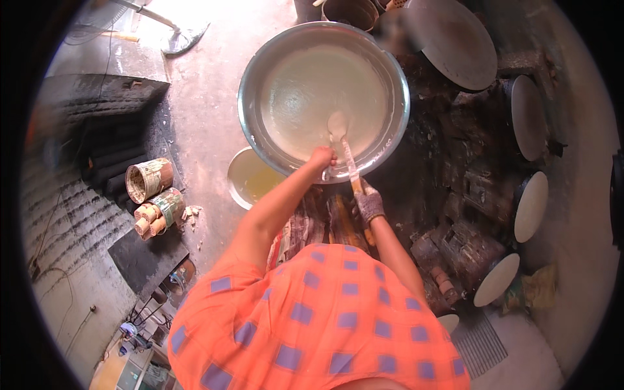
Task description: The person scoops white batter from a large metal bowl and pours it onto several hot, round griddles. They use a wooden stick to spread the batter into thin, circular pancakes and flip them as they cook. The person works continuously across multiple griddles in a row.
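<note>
A wide metal basin point(246, 92) stands before me, holding a pale, smooth liquid point(312, 87). Knitted glove on, my right hand point(369, 202) grips the wooden handle of a ladle point(350, 158). The ladle slants across the near rim, its bowl at the liquid and its shaft coated white. Bare and curled, my left hand point(323, 158) is over the near inner side of the basin, left of the ladle. Small pale bits show above and below that fist, so it seems closed on a slender pale object, mostly hidden by the fingers.
A white-rimmed tub point(239, 180) of yellowish liquid stands partly under the basin's left side. Farther left are a crusted bucket point(155, 178) and a container point(170, 207) of tan cylinders. Round pale discs point(531, 207) line the right, beside dark, cluttered blocks point(468, 239).
</note>
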`<state>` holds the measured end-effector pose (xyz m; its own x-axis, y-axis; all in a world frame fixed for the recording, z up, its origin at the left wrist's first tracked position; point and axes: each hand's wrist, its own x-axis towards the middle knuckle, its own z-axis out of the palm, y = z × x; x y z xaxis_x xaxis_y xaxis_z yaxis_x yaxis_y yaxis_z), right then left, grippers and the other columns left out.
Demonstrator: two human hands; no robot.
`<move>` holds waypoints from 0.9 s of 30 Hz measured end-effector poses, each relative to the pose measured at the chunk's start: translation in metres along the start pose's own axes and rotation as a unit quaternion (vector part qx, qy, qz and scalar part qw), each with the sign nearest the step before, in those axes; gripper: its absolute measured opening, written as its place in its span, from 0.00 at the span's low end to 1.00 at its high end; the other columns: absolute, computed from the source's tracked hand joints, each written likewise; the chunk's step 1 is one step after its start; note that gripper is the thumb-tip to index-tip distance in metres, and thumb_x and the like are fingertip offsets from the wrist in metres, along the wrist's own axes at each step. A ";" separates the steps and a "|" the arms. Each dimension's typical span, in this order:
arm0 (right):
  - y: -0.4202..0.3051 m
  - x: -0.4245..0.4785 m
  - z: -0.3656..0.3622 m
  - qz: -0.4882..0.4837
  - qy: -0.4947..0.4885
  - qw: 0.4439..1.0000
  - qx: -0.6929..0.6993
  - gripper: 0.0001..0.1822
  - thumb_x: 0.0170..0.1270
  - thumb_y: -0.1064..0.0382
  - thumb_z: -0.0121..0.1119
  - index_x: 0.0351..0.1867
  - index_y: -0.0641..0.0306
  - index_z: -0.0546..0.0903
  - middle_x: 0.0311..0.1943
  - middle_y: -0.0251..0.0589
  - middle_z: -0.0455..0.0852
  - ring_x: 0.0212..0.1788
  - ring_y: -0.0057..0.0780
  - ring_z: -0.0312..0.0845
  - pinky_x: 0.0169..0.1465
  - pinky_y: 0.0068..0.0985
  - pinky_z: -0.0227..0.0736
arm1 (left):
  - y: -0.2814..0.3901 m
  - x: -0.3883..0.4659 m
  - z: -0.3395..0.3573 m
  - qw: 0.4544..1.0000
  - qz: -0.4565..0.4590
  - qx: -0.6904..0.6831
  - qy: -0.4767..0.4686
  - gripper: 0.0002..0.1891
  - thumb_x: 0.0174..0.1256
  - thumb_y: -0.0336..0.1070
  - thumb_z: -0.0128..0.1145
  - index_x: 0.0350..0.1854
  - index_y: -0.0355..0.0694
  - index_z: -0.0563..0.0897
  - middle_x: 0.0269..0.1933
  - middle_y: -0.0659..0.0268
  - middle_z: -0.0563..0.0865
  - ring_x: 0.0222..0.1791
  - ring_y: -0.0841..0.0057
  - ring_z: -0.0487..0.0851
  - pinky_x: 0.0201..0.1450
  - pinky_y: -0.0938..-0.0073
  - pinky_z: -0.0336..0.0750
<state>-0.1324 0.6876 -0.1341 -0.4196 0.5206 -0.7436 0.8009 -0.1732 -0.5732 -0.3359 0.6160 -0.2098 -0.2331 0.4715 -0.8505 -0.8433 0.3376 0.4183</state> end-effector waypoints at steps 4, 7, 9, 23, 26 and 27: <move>-0.048 -0.058 -0.024 0.054 -0.069 0.978 0.190 0.25 0.64 0.64 0.54 0.64 0.48 0.73 0.24 0.40 0.81 0.20 0.24 0.77 0.24 0.24 0.71 | 0.034 -0.083 0.047 0.996 0.033 -0.086 -0.009 0.11 0.71 0.32 0.44 0.53 0.38 0.71 0.21 0.73 0.69 0.15 0.86 0.66 0.16 0.80 0.64; -0.075 -0.087 -0.046 -0.085 -0.070 0.972 0.209 0.26 0.66 0.66 0.53 0.66 0.48 0.70 0.20 0.32 0.77 0.15 0.16 0.70 0.18 0.18 0.66 | 0.082 -0.171 0.077 0.989 0.133 -0.066 -0.023 0.18 0.72 0.33 0.42 0.63 0.39 0.67 0.21 0.74 0.67 0.13 0.86 0.64 0.14 0.81 0.63; -0.119 -0.119 -0.073 -0.147 -0.099 0.951 0.254 0.27 0.67 0.67 0.53 0.68 0.48 0.69 0.19 0.31 0.77 0.15 0.15 0.68 0.18 0.18 0.66 | 0.112 -0.227 0.082 0.972 0.218 -0.067 -0.059 0.18 0.73 0.34 0.42 0.63 0.39 0.67 0.21 0.75 0.66 0.11 0.87 0.63 0.12 0.82 0.62; -0.127 -0.081 -0.123 -0.526 0.235 0.792 -0.201 0.24 0.57 0.63 0.61 0.58 0.56 0.77 0.43 0.48 0.83 0.40 0.47 0.80 0.46 0.37 0.76 | 0.191 -0.285 0.055 0.951 0.099 -0.192 -0.220 0.09 0.74 0.33 0.40 0.50 0.41 0.70 0.23 0.79 0.69 0.15 0.94 0.65 0.16 0.89 0.60; -0.091 -0.087 -0.149 -0.492 0.266 0.804 -0.201 0.27 0.57 0.63 0.63 0.60 0.55 0.74 0.39 0.47 0.82 0.38 0.47 0.80 0.40 0.36 0.77 | 0.163 -0.281 0.073 0.959 0.225 -0.007 -0.173 0.13 0.73 0.36 0.45 0.56 0.40 0.72 0.21 0.77 0.69 0.13 0.91 0.64 0.12 0.86 0.58; -0.081 -0.086 -0.155 -0.499 0.278 0.799 -0.187 0.28 0.57 0.62 0.63 0.61 0.56 0.73 0.38 0.48 0.81 0.38 0.48 0.80 0.39 0.36 0.77 | 0.152 -0.279 0.085 0.954 0.259 0.065 -0.133 0.15 0.74 0.38 0.45 0.59 0.41 0.72 0.22 0.77 0.69 0.14 0.92 0.64 0.12 0.88 0.57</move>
<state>-0.0949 0.7870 0.0296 -0.7577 0.5520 0.3481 0.3005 0.7686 -0.5647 -0.3575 0.6049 0.1180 -0.4572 0.7868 -0.4146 -0.5769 0.0924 0.8116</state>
